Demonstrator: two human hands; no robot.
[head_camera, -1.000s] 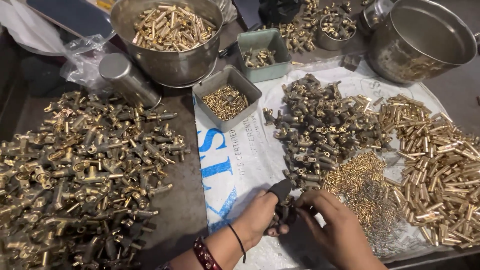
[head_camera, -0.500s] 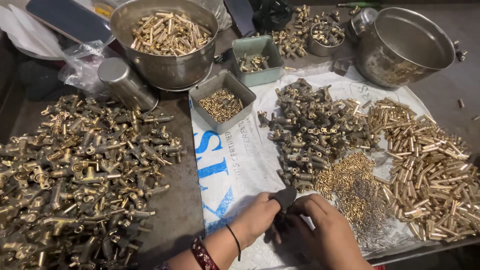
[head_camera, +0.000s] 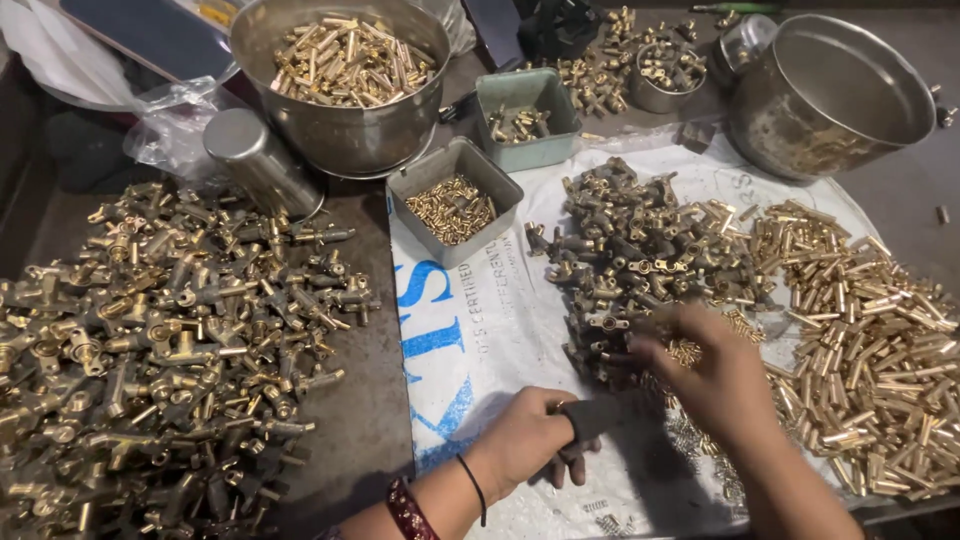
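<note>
My left hand (head_camera: 525, 440) is closed around a dark grey part (head_camera: 598, 418) low on the white printed sack (head_camera: 480, 330). My right hand (head_camera: 715, 380) is blurred. It reaches up and to the right, with its fingertips over small brass bits (head_camera: 685, 350) at the near edge of a heap of dull brass fittings (head_camera: 640, 250). I cannot see whether those fingers hold anything. Small springs (head_camera: 700, 450) lie scattered under my right wrist. A red bangle and a black thread are on my left wrist.
A big heap of brass valve bodies (head_camera: 170, 340) fills the left, and brass tubes (head_camera: 870, 320) are piled at the right. Behind stand a steel bowl of tubes (head_camera: 340, 125), a grey tray (head_camera: 455, 165), a green tray (head_camera: 525, 150), a steel tin (head_camera: 260, 160) and a steel pot (head_camera: 830, 90).
My right hand has left the dark part, where both hands were together, and moved up and right to the fittings heap. My left hand still grips the part.
</note>
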